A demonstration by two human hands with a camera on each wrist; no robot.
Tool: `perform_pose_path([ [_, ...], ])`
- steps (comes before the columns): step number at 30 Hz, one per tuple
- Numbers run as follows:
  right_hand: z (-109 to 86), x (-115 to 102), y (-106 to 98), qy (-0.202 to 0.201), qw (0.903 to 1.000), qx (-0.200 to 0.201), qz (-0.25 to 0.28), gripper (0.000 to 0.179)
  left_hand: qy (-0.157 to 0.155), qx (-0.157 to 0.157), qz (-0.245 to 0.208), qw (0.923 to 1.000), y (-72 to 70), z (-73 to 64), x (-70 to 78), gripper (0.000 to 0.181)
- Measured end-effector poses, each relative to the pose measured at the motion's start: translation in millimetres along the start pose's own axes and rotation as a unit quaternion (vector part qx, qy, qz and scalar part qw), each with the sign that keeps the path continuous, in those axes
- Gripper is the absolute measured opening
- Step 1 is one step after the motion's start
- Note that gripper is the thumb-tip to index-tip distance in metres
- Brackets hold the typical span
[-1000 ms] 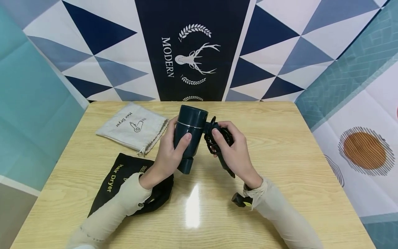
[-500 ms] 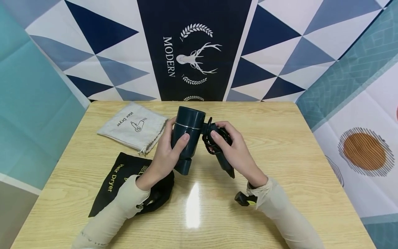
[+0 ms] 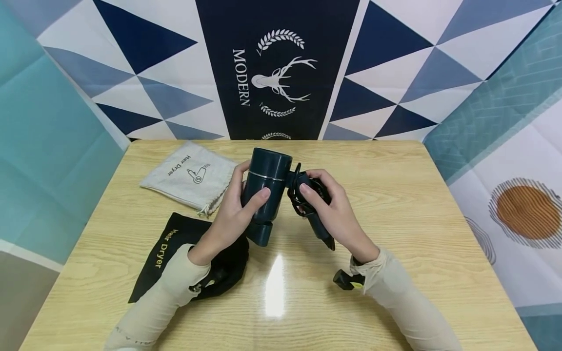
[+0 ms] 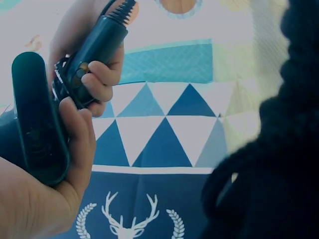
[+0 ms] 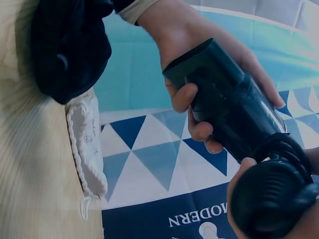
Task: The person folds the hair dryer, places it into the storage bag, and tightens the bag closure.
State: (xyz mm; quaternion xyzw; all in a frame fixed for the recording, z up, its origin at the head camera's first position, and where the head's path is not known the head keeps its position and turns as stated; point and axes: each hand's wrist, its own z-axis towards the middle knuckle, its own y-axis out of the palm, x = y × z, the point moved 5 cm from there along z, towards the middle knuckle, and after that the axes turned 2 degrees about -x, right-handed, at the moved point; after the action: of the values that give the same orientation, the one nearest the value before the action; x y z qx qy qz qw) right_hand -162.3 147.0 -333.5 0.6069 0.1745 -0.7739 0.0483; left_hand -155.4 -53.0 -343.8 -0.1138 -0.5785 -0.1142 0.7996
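Observation:
A dark teal hair dryer [image 3: 272, 170] is held up over the table, tilted, between both hands. My left hand [image 3: 230, 217] grips its barrel, thumb along the front, with the flat nozzle [image 3: 260, 234] pointing down toward me. On the other side my right hand [image 3: 335, 209] holds the handle [image 3: 319, 228] together with the black cord [image 3: 297, 207], which is looped around it. In the left wrist view the ribbed cord sleeve [image 4: 123, 12] sticks out from the handle's end. The right wrist view shows left fingertips [image 5: 202, 130] curled around the barrel.
A white drawstring bag [image 3: 189, 175] printed "Hair Dryer" lies flat at the back left of the wooden table [image 3: 395, 204]. Nearer, partly under my left forearm, lies a black bag [image 3: 160, 256] with yellow lettering. A patterned cloth [image 3: 281, 63] hangs behind the table.
Both hands keep the same grip and the hair dryer has barely moved. The head view has shifted slightly.

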Motion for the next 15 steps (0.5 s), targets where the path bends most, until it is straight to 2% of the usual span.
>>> perform_pose_path([
  [3,0.2,1.6,0.8,0.0,1.0,0.0,-0.003,0.033,-0.013,-0.024,-0.027,0.9992,-1.2,0.7,-1.7,0.068],
  [6,-0.5,3.1,2.5,0.003,1.0,-0.006,-0.003,0.031,-0.021,-0.033,-0.02,0.999,-3.2,1.6,-3.9,0.07],
  [9,-1.1,3.6,4.6,0.003,0.9999,-0.012,0.001,0.03,-0.02,-0.028,-0.008,0.9994,-4.1,2.0,-4.8,0.069],
  [15,0.1,5.2,7.6,0.001,0.9999,-0.014,-0.001,0.029,-0.016,-0.032,-0.067,0.9971,1.0,-0.1,-4.4,0.063],
])
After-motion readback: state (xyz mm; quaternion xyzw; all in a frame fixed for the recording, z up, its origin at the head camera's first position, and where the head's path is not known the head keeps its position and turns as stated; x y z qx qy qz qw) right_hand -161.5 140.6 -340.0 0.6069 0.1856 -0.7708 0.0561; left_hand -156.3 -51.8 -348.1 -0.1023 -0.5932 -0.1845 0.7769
